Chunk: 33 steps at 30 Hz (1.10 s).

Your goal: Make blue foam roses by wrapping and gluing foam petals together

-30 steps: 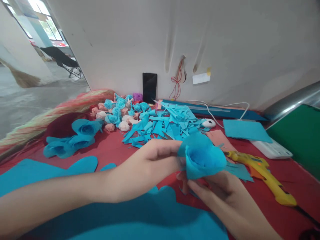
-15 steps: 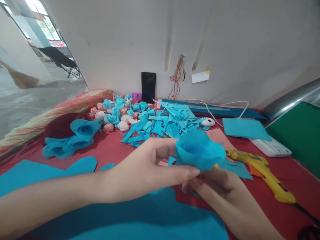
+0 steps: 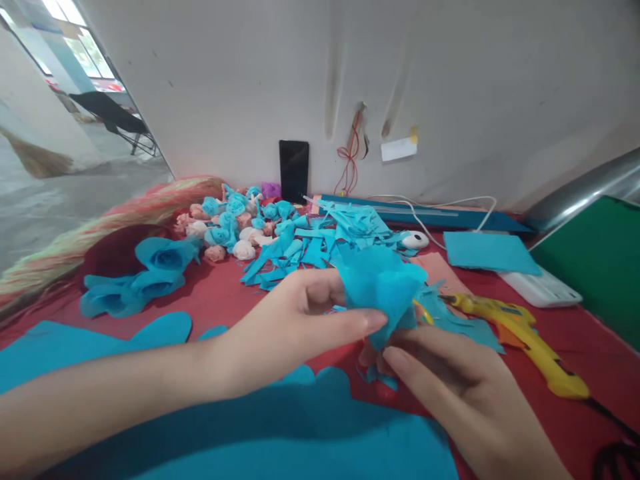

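Observation:
A blue paper flower (image 3: 383, 283) is held up in front of me, tilted with its petals toward the upper left. My left hand (image 3: 320, 320) grips its petals from the left, thumb across the near side and fingers behind. My right hand (image 3: 440, 367) pinches the flower's narrow base from below. A small yellow ring-like piece (image 3: 423, 312) shows beside the right fingers; what it belongs to is hidden. Under my hands lies a large blue paper sheet (image 3: 260, 433) with scalloped cut edges. To the right, a yellow hot glue gun (image 3: 530, 343) rests on the table.
Finished blue flowers (image 3: 150, 273) sit at the left. Behind are small rosettes (image 3: 230, 223) and a heap of blue scraps (image 3: 320, 243). A black phone (image 3: 294, 171) leans on the wall. A blue paper stack (image 3: 490, 252) lies on a white device (image 3: 545, 288). The tablecloth (image 3: 225, 283) is red.
The flower has tipped, so more of its outer side and narrow base shows. Both hands still hold it, shifted slightly left. The view has moved a little.

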Each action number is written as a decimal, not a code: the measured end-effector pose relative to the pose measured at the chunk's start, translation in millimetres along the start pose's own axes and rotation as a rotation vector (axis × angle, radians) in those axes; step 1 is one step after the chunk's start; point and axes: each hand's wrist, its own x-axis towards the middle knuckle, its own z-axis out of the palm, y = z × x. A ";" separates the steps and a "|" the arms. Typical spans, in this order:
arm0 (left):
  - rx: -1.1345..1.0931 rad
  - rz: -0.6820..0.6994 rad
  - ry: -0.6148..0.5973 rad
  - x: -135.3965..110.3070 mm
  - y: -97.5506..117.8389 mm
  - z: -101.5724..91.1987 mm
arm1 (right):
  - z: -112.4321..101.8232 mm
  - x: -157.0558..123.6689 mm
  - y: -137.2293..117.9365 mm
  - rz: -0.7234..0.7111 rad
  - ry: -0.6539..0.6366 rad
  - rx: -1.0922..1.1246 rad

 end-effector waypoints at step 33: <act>-0.039 -0.026 0.118 2.8 -29.5 -0.1 | 10.1 -6.7 6.7 -0.125 0.190 -0.190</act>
